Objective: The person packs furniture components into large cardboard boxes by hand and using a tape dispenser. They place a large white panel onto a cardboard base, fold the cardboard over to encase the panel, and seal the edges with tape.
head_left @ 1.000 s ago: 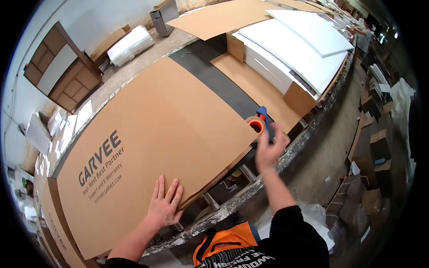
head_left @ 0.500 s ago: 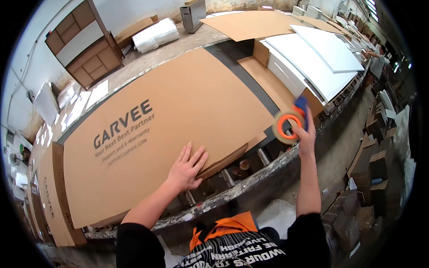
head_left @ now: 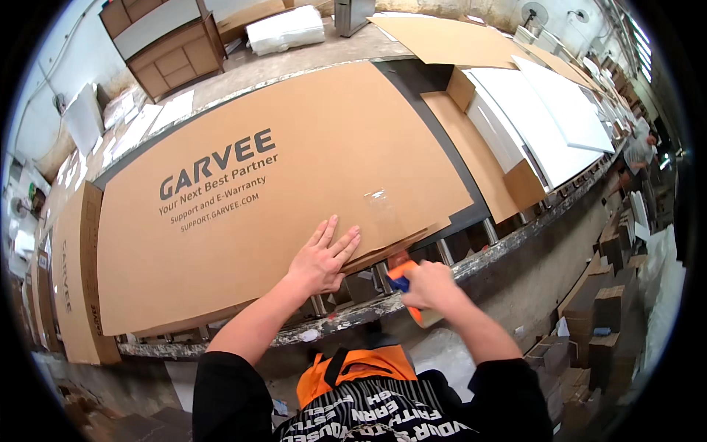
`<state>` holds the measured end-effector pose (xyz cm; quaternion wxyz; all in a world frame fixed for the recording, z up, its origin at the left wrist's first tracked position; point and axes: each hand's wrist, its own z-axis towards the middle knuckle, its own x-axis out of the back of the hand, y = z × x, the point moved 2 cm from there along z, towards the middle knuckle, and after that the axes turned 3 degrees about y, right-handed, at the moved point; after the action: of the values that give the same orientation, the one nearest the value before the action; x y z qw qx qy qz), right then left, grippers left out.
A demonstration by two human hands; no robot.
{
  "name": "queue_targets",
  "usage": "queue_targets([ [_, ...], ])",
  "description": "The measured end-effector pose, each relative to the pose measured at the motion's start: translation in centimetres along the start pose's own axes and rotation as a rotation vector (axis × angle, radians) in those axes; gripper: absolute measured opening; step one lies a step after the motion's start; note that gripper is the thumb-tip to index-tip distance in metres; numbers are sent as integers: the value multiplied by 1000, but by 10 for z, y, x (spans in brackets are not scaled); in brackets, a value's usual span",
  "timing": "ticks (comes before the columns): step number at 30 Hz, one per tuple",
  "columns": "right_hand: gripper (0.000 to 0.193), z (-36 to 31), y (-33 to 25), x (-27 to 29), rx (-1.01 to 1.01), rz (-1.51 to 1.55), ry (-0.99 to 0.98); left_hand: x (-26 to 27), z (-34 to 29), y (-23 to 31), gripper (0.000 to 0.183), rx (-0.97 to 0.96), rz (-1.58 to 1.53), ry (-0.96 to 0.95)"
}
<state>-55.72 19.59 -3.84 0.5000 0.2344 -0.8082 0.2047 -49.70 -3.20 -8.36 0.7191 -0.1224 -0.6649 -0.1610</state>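
A large flat brown carton (head_left: 317,140) lies on the conveyor in front of me, dark printing on its top. My left hand (head_left: 322,261) rests on the carton's near edge, fingers stretched out over the top face. Just right of it, a short strip of clear tape (head_left: 378,208) sticks to the top and runs toward the near edge. My right hand (head_left: 432,286) is closed around an orange and blue tape dispenser (head_left: 401,277), held low beside the carton's near side. Part of the dispenser's tape roll is hidden behind the hand.
Further right on the roller conveyor (head_left: 490,232) lies an open carton (head_left: 471,158) with white panels (head_left: 530,118). Another carton (head_left: 77,280) stands at the left end. A wrapped white roll (head_left: 286,31) lies at the back. Folded cardboard (head_left: 607,309) is piled at the right.
My right hand has brought the tape dispenser left and down to the carton's near side. A strip of tape now shows on the top. My left hand stays on the near edge.
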Motion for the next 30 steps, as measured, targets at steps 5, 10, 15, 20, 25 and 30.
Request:
queue_targets([
  [5,29,61,-47,-45,99,-166,-129,4,-22,-1,90,12,-37,57],
  [10,45,-5,-25,-28,-125,-11,47,42,-190,-55,112,390,81,-297],
  [15,47,-13,-147,60,167,164,527,29,-295,-106,90,252,243,-324],
  [20,37,80,-264,119,57,64,334,17,-290,-109,75,86,218,14],
  [25,35,55,-262,25,192,1,129,-2,-317,-112,63,148,38,291],
  [30,43,11,-259,-86,-38,-20,95,1,-319,-102,60,178,111,315],
])
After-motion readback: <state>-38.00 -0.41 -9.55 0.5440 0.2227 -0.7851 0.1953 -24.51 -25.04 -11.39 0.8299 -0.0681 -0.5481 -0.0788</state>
